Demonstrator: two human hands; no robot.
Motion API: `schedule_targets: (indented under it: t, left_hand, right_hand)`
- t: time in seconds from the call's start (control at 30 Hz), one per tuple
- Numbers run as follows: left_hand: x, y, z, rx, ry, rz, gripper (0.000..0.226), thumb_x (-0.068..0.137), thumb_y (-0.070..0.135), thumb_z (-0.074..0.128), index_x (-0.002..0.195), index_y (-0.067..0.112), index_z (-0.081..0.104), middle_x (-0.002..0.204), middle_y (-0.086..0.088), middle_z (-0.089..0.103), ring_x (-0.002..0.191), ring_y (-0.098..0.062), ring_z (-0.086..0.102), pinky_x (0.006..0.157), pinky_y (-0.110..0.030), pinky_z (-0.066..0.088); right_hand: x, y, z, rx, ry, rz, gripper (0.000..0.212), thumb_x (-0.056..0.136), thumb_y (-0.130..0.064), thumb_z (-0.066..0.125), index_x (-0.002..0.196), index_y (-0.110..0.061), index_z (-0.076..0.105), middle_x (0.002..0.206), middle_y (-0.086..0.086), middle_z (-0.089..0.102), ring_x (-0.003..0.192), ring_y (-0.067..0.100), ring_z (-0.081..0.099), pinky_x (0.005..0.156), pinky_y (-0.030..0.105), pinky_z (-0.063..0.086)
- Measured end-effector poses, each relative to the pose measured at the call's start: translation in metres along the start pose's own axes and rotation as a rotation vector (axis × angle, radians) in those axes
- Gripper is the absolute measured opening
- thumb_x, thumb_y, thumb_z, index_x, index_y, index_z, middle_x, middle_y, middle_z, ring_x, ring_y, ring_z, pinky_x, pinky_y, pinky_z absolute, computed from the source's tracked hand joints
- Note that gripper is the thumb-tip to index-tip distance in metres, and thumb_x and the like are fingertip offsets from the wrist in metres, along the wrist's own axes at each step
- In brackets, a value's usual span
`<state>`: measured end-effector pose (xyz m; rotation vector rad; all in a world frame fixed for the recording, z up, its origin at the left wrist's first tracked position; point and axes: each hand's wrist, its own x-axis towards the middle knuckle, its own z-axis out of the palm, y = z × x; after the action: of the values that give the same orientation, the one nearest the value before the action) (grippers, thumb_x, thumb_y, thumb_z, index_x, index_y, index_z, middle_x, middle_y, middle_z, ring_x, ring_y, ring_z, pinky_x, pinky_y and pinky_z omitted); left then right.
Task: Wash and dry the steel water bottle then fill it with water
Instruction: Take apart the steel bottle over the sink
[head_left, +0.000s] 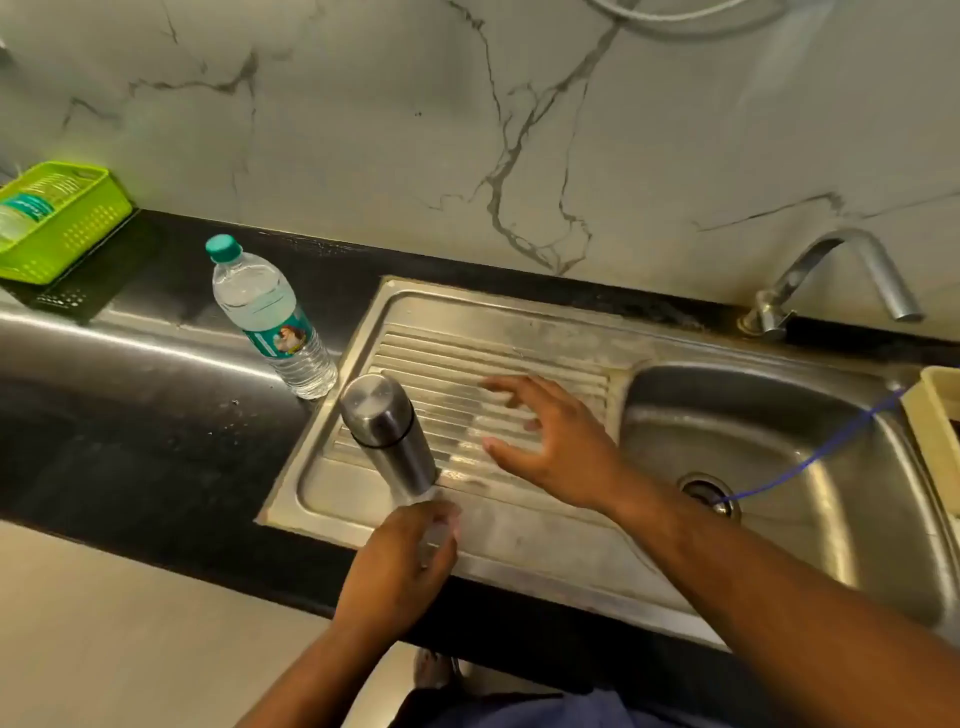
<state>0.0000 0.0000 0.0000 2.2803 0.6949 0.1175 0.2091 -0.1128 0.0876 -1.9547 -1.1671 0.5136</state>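
Steel water bottle (395, 436), one, base clasped by left grip (405, 561); right grip (556, 447) spread empty; one plastic bottle (270, 312).

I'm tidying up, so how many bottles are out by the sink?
3. A steel water bottle on the drainboard, a plastic bottle standing on the counter left of it, and a second plastic bottle lying in the green basket, far left, partly cut off.

I count 1 cylindrical brushed-steel water bottle (387, 431), 2 clear plastic bottles (270, 317) (18, 218), 1 lime-green plastic basket (88, 228) and 1 curved steel tap (841, 275).
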Motion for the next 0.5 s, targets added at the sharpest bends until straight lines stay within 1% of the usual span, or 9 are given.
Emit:
schedule_targets:
  t: [0.07, 0.1, 0.17, 0.2, 0.27, 0.3, 0.37, 0.43, 0.5]
  left_hand:
    - [-0.002, -0.006, -0.006, -0.043, 0.05, -0.097, 0.024, 0.088, 0.064, 0.052, 0.102, 0.046, 0.06, 0.103, 0.024, 0.065, 0.09, 0.002, 0.064, 0.078, -0.028, 0.059]
    - [-0.003, -0.009, -0.009, -0.063, 0.099, -0.131, 0.019, 0.09, 0.059, 0.058, 0.093, 0.041, 0.06, 0.093, 0.021, 0.066, 0.083, -0.001, 0.065, 0.073, -0.031, 0.059]
    - [-0.003, -0.013, -0.014, -0.052, 0.219, -0.184, 0.021, 0.09, 0.049, 0.067, 0.081, 0.033, 0.056, 0.077, 0.013, 0.062, 0.07, -0.008, 0.061, 0.063, -0.034, 0.056]
    - [-0.002, -0.014, -0.016, -0.042, 0.278, -0.197, 0.025, 0.089, 0.047, 0.07, 0.079, 0.032, 0.052, 0.073, 0.011, 0.059, 0.066, -0.01, 0.058, 0.058, -0.034, 0.053]
    - [0.002, -0.02, -0.021, -0.045, 0.358, -0.212, 0.03, 0.086, 0.046, 0.073, 0.083, 0.031, 0.047, 0.074, 0.008, 0.055, 0.065, -0.013, 0.054, 0.054, -0.029, 0.047]
    - [0.004, -0.023, -0.021, -0.057, 0.385, -0.213, 0.033, 0.085, 0.047, 0.074, 0.088, 0.03, 0.046, 0.078, 0.007, 0.054, 0.067, -0.014, 0.053, 0.054, -0.027, 0.045]
    - [0.009, -0.029, -0.023, -0.091, 0.415, -0.22, 0.042, 0.081, 0.048, 0.078, 0.1, 0.031, 0.044, 0.089, 0.007, 0.052, 0.076, -0.013, 0.054, 0.059, -0.025, 0.046]
    - [0.015, -0.033, -0.023, -0.102, 0.418, -0.206, 0.055, 0.078, 0.046, 0.082, 0.113, 0.033, 0.042, 0.1, 0.008, 0.049, 0.089, -0.012, 0.053, 0.067, -0.024, 0.048]
    - [0.019, -0.032, -0.022, -0.124, 0.402, -0.181, 0.064, 0.076, 0.045, 0.085, 0.118, 0.036, 0.038, 0.105, 0.012, 0.044, 0.097, -0.013, 0.051, 0.076, -0.028, 0.051]
  right_hand:
    - [0.023, -0.026, 0.007, -0.017, -0.07, -0.064, 0.077, 0.085, -0.044, 0.079, 0.15, -0.041, 0.038, 0.153, -0.013, 0.041, 0.133, 0.009, 0.045, 0.109, 0.035, 0.047]
    - [0.034, -0.039, 0.011, -0.036, -0.104, -0.095, 0.087, 0.082, -0.047, 0.082, 0.153, -0.04, 0.031, 0.157, -0.009, 0.036, 0.139, 0.014, 0.041, 0.111, 0.037, 0.045]
    - [0.057, -0.061, 0.025, -0.103, -0.16, -0.138, 0.105, 0.075, -0.053, 0.085, 0.157, -0.04, 0.021, 0.162, -0.004, 0.03, 0.144, 0.021, 0.035, 0.112, 0.042, 0.042]
    - [0.065, -0.067, 0.032, -0.131, -0.183, -0.15, 0.11, 0.072, -0.055, 0.086, 0.158, -0.041, 0.018, 0.163, -0.003, 0.028, 0.145, 0.023, 0.033, 0.111, 0.043, 0.042]
    - [0.079, -0.074, 0.045, -0.21, -0.262, -0.145, 0.114, 0.07, -0.055, 0.087, 0.159, -0.041, 0.017, 0.162, -0.001, 0.03, 0.143, 0.024, 0.035, 0.105, 0.043, 0.046]
    - [0.083, -0.076, 0.051, -0.27, -0.303, -0.152, 0.113, 0.07, -0.053, 0.088, 0.158, -0.041, 0.018, 0.159, 0.0, 0.035, 0.14, 0.024, 0.04, 0.102, 0.042, 0.048]
    - [0.089, -0.077, 0.06, -0.378, -0.349, -0.156, 0.103, 0.073, -0.047, 0.088, 0.155, -0.039, 0.027, 0.147, 0.002, 0.052, 0.127, 0.023, 0.053, 0.097, 0.04, 0.054]
    - [0.091, -0.076, 0.063, -0.407, -0.324, -0.147, 0.085, 0.075, -0.041, 0.088, 0.146, -0.036, 0.041, 0.132, 0.001, 0.064, 0.113, 0.023, 0.061, 0.09, 0.038, 0.057]
    - [0.088, -0.075, 0.06, -0.39, -0.288, -0.145, 0.074, 0.075, -0.041, 0.088, 0.137, -0.03, 0.05, 0.124, 0.002, 0.068, 0.105, 0.022, 0.063, 0.087, 0.038, 0.058]
